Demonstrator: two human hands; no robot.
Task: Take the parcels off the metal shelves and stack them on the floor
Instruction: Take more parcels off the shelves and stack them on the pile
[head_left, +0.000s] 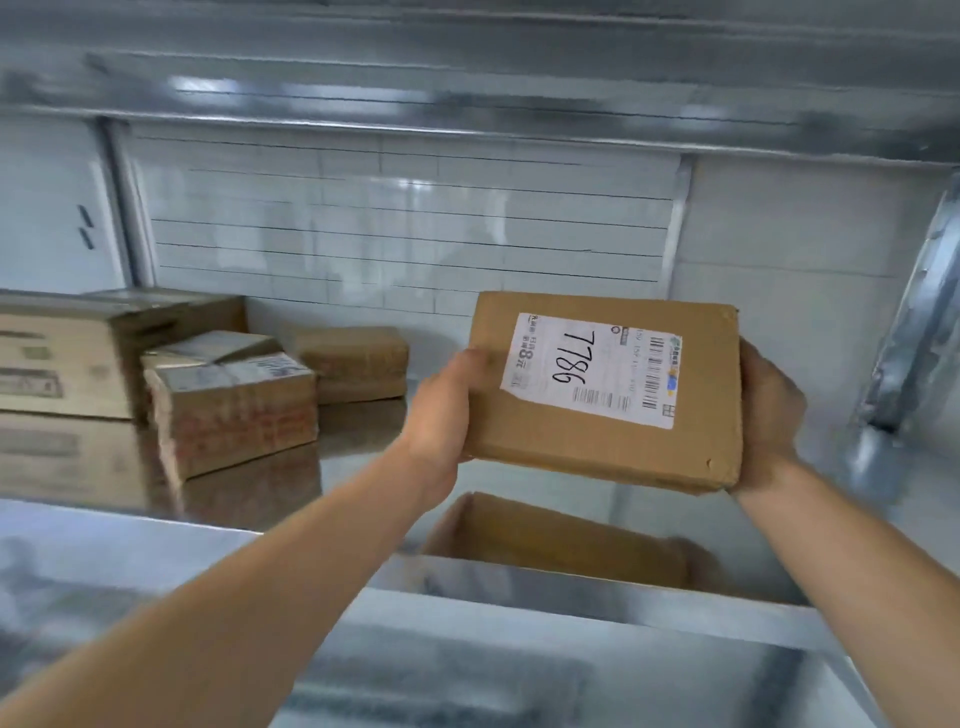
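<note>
A flat brown cardboard parcel (608, 452) with a white label marked 7786 is lifted above the shiny metal shelf (519, 467). My left hand (441, 410) grips its left edge and my right hand (769, 415) grips its right edge, fingers curled behind it. The parcel tilts with its labelled face toward the camera. Its reflection shows in the shelf surface below. Several more parcels stay on the shelf to the left: a taped box (234, 410), a small one (358, 361) behind it, and a large carton (62, 358) at the far left.
The shelf's front rail (519, 582) runs across below my arms. Another metal shelf (467, 78) hangs overhead. A metal upright (914, 332) stands at the right. A white tiled wall (405, 218) closes the back.
</note>
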